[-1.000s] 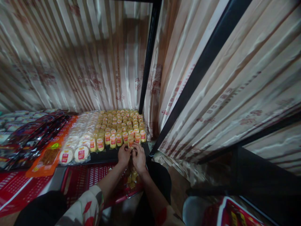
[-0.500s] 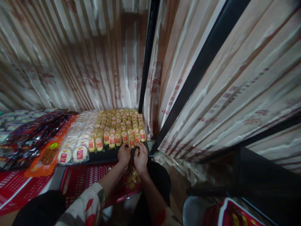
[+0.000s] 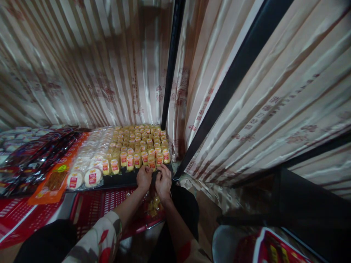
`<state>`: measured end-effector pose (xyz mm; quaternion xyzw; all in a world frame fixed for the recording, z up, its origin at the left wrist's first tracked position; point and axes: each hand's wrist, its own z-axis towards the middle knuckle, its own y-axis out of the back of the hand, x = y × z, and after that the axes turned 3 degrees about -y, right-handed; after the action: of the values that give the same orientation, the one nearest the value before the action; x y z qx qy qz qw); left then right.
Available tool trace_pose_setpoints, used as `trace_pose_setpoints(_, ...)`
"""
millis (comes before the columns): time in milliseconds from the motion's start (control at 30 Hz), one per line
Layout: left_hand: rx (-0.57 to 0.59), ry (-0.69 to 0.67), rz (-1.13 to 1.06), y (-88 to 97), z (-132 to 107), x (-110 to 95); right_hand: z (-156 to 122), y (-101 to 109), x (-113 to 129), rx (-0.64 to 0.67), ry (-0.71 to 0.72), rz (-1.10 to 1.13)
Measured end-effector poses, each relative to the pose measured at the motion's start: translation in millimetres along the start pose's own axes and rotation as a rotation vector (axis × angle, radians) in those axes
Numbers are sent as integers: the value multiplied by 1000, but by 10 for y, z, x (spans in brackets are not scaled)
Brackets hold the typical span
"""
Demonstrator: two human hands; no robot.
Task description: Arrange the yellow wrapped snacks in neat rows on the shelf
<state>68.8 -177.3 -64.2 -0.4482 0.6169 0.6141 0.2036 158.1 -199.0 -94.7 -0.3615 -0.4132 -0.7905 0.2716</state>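
Rows of small yellow snack packets point(image 3: 137, 140) with red-and-white labels stand on a dark shelf point(image 3: 123, 179). At the front edge of these rows, my left hand point(image 3: 144, 177) has its fingers curled against the lower edge of one front packet point(image 3: 151, 162). My right hand point(image 3: 163, 180) is bent in from the other side, its fingertips closed at the same packet's lower right. Both hands appear to grip it between them, though the fingertips partly hide each other. Below my wrists, more yellow packets point(image 3: 154, 206) lie in a red basket point(image 3: 115, 199).
Left of the yellow rows are round white wrapped cakes point(image 3: 92, 177), an orange snack bag point(image 3: 51, 186) and dark shiny packages point(image 3: 35, 157). Black posts point(image 3: 172, 65) and pale printed curtains point(image 3: 123, 73) rise behind. A red package point(image 3: 274, 248) sits at lower right.
The view has shifted very slightly. Both hands stay at the same front packet, with the right fingers a little closer over its lower right side.
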Motion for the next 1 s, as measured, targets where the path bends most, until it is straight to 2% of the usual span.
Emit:
trace_pose_setpoints(300, 40, -16, -251, 19, -41, 96, -25, 22, 44, -56, 4, 67)
trace_pose_setpoints(400, 48, -48, -286, 54, -93, 158, -86, 52, 93, -19, 8, 155)
trace_pose_setpoints(533, 108, -164, -228, 172, -191, 352, -248, 128, 201, 233, 58, 228)
trace_pose_setpoints(667, 214, -242, -103, 404, -275, 658, -460, 94, 244, 455, 114, 147)
trace_pose_setpoints(767, 302, -212, -58, 604, -309, 921, -615, -31, 225, 599, 211, 71)
trace_pose_setpoints(867, 342, -177, -2, 771, -305, 1205, -753, -188, 219, 744, 321, 19)
trace_pose_setpoints(933, 354, -90, 39, 858, -284, 1410, -841, -303, 234, 877, 279, 27)
trace_pose_setpoints(1000, 347, 16, 69, 934, -259, 1624, -932, -439, 255, 1035, 158, 65)
